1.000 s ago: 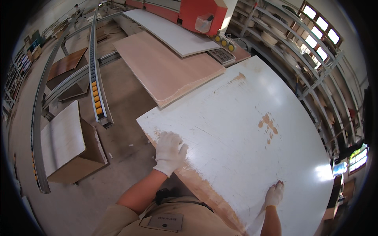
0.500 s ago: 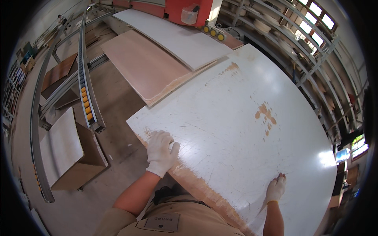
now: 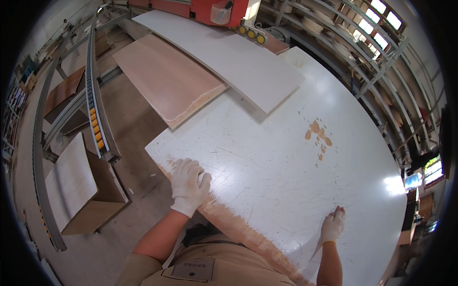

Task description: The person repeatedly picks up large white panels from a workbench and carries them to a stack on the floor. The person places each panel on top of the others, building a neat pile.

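My left hand, in a white knit glove, rests on the near left edge of a large scuffed white tabletop. Its thumb stands apart from the fingers, and nothing shows in it. Farther right, my right hand, also gloved, lies on the tabletop with bare fingertips showing and the fingers slightly bent. Beyond both hands a long white panel reaches out from a red machine and overhangs the tabletop's far part. Beside it on the left lies a brown-pink board with a ragged pale edge. Neither hand touches these boards.
Yellow rollers sit at the machine's foot. On the left runs a roller conveyor rail, with a folded board piece near its end. Metal shelving lines the right side. The tabletop has worn brown patches.
The white panel has slid out from the machine toward me, covering more of the tabletop. Both hands stay at about the same places on the tabletop. The view has shifted slightly.
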`<action>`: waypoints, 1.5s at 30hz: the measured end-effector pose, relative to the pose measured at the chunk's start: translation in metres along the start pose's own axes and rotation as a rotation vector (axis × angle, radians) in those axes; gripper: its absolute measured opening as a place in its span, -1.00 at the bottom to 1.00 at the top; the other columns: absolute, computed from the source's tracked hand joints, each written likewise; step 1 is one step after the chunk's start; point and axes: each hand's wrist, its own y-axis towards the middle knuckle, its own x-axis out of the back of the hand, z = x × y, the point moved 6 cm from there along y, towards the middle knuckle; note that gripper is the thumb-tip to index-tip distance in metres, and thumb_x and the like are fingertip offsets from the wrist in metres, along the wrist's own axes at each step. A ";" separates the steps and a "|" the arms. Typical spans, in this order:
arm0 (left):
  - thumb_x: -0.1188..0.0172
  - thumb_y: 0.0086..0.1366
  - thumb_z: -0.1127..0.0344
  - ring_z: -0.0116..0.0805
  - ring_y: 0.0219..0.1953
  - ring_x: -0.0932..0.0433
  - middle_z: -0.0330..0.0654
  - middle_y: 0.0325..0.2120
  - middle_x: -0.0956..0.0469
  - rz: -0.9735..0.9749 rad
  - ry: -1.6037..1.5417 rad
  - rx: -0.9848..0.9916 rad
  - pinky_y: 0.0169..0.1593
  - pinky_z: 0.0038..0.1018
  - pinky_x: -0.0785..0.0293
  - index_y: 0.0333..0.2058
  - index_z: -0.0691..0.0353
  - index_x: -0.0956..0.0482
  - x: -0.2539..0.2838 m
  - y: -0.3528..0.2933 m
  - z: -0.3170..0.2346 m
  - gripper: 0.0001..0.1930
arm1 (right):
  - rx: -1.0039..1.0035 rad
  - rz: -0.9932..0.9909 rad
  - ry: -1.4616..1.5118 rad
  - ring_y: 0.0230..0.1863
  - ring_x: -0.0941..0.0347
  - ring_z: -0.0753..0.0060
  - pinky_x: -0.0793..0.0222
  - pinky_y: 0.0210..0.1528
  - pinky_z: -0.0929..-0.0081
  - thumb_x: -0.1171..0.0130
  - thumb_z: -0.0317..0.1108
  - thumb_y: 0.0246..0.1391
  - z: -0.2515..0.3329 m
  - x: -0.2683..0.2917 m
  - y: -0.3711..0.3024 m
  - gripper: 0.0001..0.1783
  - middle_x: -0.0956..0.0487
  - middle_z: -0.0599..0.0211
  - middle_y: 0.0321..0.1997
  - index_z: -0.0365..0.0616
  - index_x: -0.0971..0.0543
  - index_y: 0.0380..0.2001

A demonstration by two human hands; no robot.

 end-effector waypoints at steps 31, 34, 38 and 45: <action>0.23 0.64 0.14 -0.13 0.44 -0.28 0.06 0.39 -0.31 0.578 -1.672 1.076 0.54 -0.19 -0.13 0.37 0.52 -0.21 -0.258 0.125 -0.042 -0.44 | 0.240 0.314 0.141 0.13 -0.58 -0.11 -0.40 0.22 0.18 -0.07 -0.08 0.34 0.206 -0.083 0.426 -0.49 -0.68 -0.12 0.06 -0.30 -0.61 0.10; 0.17 0.61 0.13 -0.13 0.39 -0.35 0.06 0.35 -0.36 0.639 -1.566 1.124 0.48 -0.19 -0.21 0.36 0.48 -0.26 -0.255 0.118 -0.035 -0.43 | 0.153 0.443 0.156 -0.08 -0.60 0.08 -0.41 0.11 0.24 0.00 0.04 0.40 0.204 -0.092 0.451 -0.40 -0.70 -0.07 -0.20 -0.41 -0.66 -0.13; 0.07 0.57 0.12 -0.26 0.07 -0.52 -0.06 0.03 -0.56 0.535 -1.604 1.121 0.18 -0.32 -0.43 0.08 0.40 -0.51 -0.244 0.124 -0.044 -0.58 | 0.081 0.460 0.018 -0.25 -0.54 0.21 -0.40 -0.03 0.21 -0.01 0.07 0.41 0.183 -0.074 0.439 -0.37 -0.66 0.08 -0.38 -0.44 -0.62 -0.30; -0.20 0.44 -0.10 -0.20 0.32 -0.43 -0.18 0.27 -0.49 0.474 -1.799 1.124 0.37 -0.15 -0.34 0.35 0.23 -0.38 -0.242 0.127 -0.046 -0.32 | 0.087 0.393 0.043 -0.40 -0.35 0.43 -0.28 -0.27 0.27 -0.04 0.01 0.40 0.081 -0.053 0.453 -0.38 -0.44 0.36 -0.57 -0.40 -0.46 -0.52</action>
